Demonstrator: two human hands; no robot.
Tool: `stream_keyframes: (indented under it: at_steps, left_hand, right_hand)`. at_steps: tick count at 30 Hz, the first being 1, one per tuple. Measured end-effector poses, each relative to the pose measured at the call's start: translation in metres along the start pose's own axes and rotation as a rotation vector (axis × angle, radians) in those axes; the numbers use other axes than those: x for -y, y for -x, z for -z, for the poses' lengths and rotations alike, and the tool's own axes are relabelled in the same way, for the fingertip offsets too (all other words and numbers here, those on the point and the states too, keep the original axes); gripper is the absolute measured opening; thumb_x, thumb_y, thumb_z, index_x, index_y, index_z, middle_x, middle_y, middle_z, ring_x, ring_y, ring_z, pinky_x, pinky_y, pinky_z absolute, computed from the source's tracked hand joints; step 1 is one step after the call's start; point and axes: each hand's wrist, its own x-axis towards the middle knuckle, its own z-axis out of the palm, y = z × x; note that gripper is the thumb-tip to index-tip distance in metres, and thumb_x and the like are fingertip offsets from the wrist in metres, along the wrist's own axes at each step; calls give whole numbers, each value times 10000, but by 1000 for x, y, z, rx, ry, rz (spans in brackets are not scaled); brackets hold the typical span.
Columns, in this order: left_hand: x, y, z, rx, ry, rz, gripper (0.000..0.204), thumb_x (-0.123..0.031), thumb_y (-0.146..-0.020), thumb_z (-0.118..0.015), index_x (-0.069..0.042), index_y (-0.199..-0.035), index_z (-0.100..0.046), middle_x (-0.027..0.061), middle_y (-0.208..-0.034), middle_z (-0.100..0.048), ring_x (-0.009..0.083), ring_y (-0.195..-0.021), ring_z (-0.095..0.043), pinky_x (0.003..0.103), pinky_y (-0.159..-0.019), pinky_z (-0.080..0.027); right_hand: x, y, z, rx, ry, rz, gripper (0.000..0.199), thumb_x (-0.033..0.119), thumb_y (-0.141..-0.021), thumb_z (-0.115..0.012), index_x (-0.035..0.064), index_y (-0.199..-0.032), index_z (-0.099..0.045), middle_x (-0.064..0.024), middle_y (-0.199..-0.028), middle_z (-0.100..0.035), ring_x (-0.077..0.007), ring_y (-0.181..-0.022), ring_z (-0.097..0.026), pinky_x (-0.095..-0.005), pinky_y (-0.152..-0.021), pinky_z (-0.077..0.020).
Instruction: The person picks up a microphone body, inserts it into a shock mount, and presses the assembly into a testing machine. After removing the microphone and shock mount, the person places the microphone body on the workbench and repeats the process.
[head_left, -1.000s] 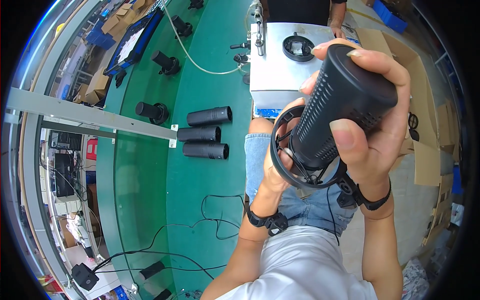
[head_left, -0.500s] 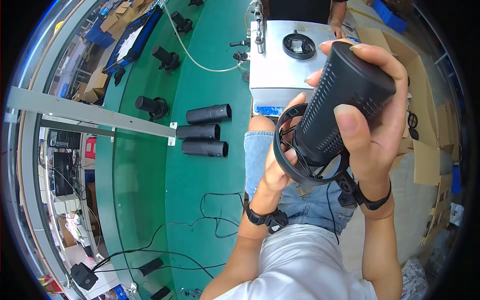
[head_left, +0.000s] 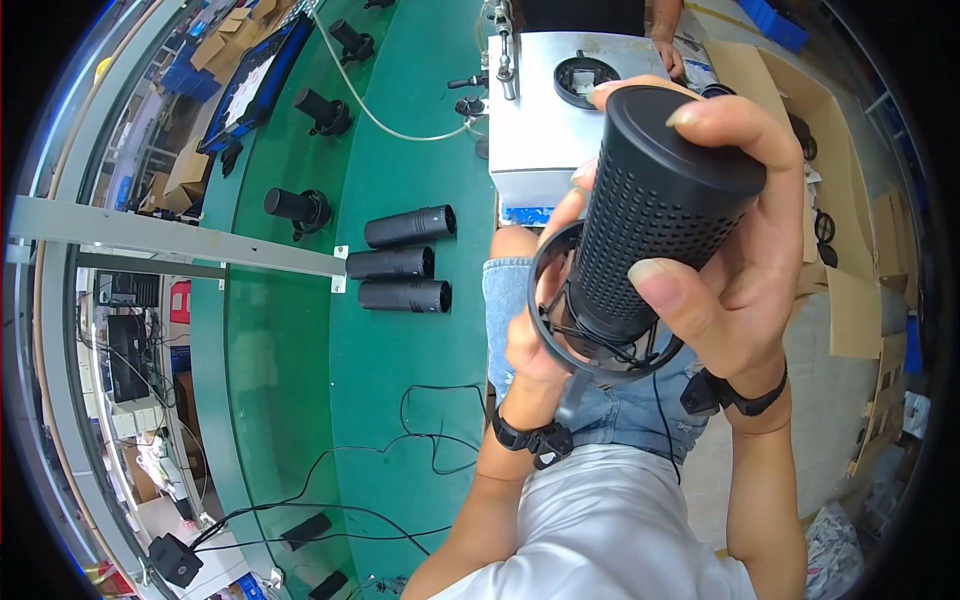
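Note:
A black cylindrical microphone [head_left: 655,200] with a dotted grille is held up tilted before me, its flat top toward the camera. Its lower end sits inside a black ring-shaped shock mount [head_left: 545,330] with cords strung across. My right hand [head_left: 750,270] is wrapped round the grille, thumb in front and fingers over the top edge. My left hand [head_left: 538,350] grips the shock mount from below and behind; some of its fingers are hidden. To the left, three black tubes [head_left: 405,296] lie side by side on the green table [head_left: 400,350].
Several mounted microphones [head_left: 296,207] stand along the far-left strip behind a metal bar [head_left: 180,235]. A silver box [head_left: 535,140] carries a round black part [head_left: 582,80]; another person's hand [head_left: 668,58] rests beyond it. Cardboard boxes [head_left: 855,315] stand right. Cables [head_left: 330,450] trail across the table.
Both hands have shifted a little left with the microphone and its mount. The microphone has turned, showing more of its top and the dotted side of its grille.

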Motion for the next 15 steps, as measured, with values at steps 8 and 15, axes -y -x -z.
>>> stream_keyframes:
  at_steps: [8, 15]
  left_hand:
    - [-16, -8, -31, 80, -113, -154, 1205, -265, -547, -894, -39, -1464, -145, 175, -1369, -419, 284, -1280, -432, 403, -1083, -321]
    - [-11, -9, -23, 130, -153, -208, 1157, -237, -558, -881, -31, -1449, -171, 182, -1352, -425, 288, -1255, -444, 407, -1064, -331]
  right_hand:
    - [12, -3, -7, -59, 41, -145, 662, 201, -780, -743, 53, -1283, -338, -292, -1277, -454, -252, -997, -607, -331, -852, -514]
    - [2, 0, 5, 67, 33, 34, 647, 203, -790, -732, 96, -1285, -328, -331, -1289, -406, -264, -970, -597, -339, -821, -523]
